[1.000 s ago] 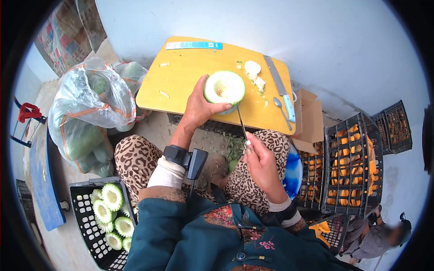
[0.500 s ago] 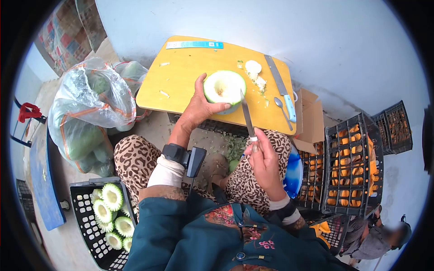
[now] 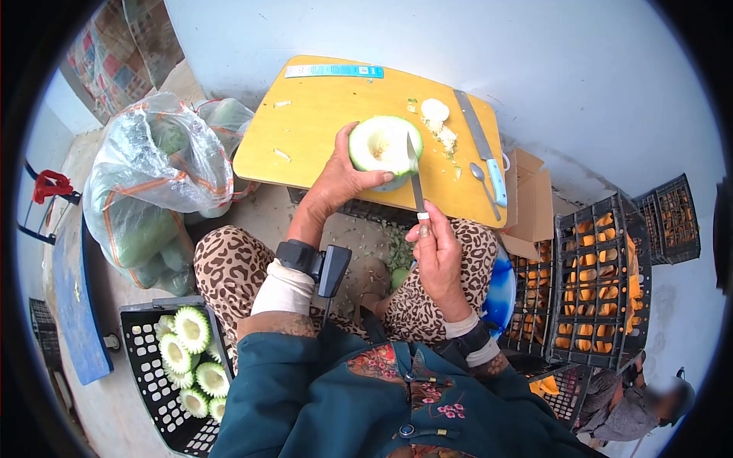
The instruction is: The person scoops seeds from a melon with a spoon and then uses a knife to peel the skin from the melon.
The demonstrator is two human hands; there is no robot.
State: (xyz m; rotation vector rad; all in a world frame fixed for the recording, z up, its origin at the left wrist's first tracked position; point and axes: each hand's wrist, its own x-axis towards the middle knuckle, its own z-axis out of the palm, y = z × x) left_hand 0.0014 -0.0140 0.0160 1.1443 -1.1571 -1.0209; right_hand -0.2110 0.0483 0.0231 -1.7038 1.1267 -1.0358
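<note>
A cut, hollowed green gourd with pale flesh stands at the front edge of the yellow table. My left hand grips its left side, thumb across the near rim. In my right hand is a narrow knife, its blade pointing up against the gourd's right rim. Beyond, a round white piece and pale scraps lie on the table. A large knife with a blue handle and a spoon rest at the right.
Bagged gourds stand at left, above a black crate of ridged cut pieces. A cardboard box and crates with orange pieces are at right. Another person is at lower right. A blue-white ruler-like strip lies on the table.
The knife blade has shifted from beside the gourd's right rim to over it. The whole view has moved slightly, and my left hand keeps its hold.
</note>
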